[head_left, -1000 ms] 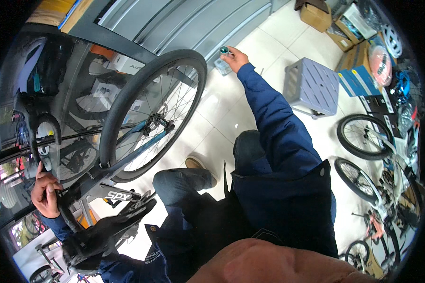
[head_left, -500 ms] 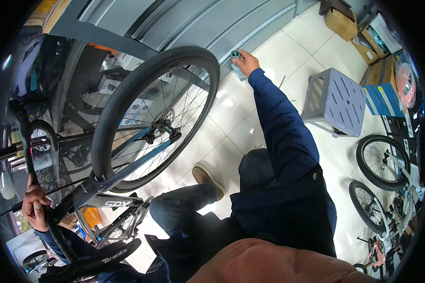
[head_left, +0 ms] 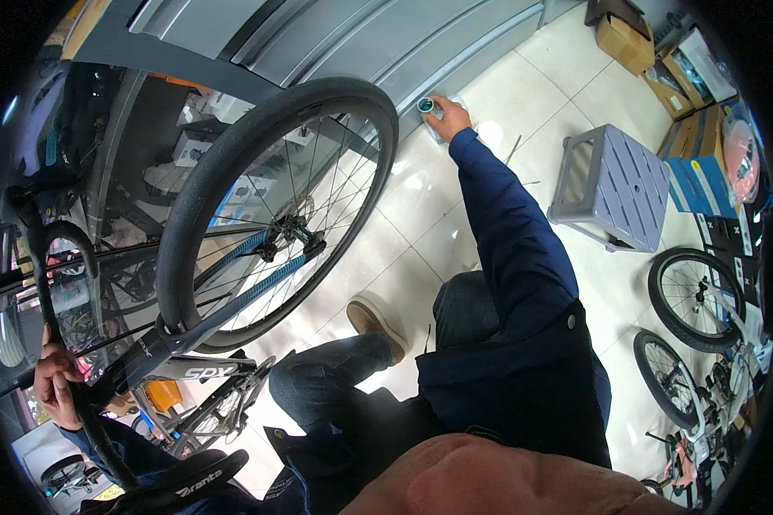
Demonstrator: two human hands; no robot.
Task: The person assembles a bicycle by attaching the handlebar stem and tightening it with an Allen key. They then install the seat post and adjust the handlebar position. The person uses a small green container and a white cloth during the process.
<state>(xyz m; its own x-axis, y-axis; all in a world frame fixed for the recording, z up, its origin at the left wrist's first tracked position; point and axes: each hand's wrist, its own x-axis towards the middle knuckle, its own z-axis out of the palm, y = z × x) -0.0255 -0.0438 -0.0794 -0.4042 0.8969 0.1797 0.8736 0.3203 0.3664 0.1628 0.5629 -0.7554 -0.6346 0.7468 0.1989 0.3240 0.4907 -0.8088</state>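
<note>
Right hand (head_left: 451, 118) stretched far, grip closed round small teal-capped can (head_left: 429, 110) on floor beside grey shutter (head_left: 386, 39); left hand (head_left: 53, 378) wrapped round black handlebar (head_left: 47, 283) near left; bicycle wheel (head_left: 275, 215) between.

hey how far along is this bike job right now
Done: the bicycle's front wheel sits in the fork. In hand: the left hand grips the drop handlebar, steadying the bike, while the right hand reaches across the tiled floor to a small teal-capped container by the shutter. Left: nothing from that container is at the bike yet.
</note>
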